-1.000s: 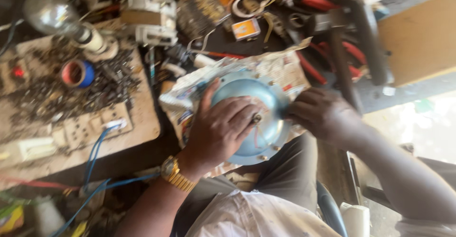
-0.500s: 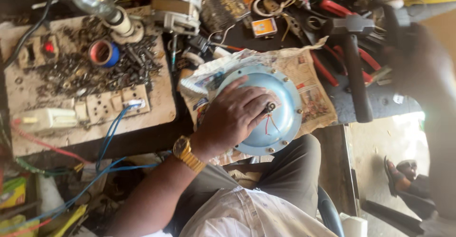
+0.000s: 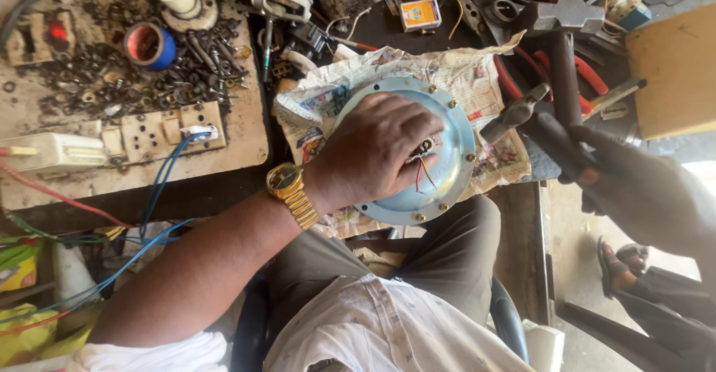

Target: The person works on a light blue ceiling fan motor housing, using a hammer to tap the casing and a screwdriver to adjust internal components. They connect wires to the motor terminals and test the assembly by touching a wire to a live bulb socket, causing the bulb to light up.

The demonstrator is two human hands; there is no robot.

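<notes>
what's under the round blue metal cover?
Crumpled newspaper lies under the round blue metal cover, showing around its rim. The left hand rests on top. Anything beneath the cover's middle is hidden.

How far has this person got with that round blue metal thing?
Done: the round blue cover lies on newspaper, brass screws around its rim. In hand: the left hand presses it down beside red wires at the centre, while the right hand brings pliers. Left: those wires hang loose.

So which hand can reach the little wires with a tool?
Right, probably: the right hand holds the pliers beside the round cover, while the left hand lies flat on it.
</notes>
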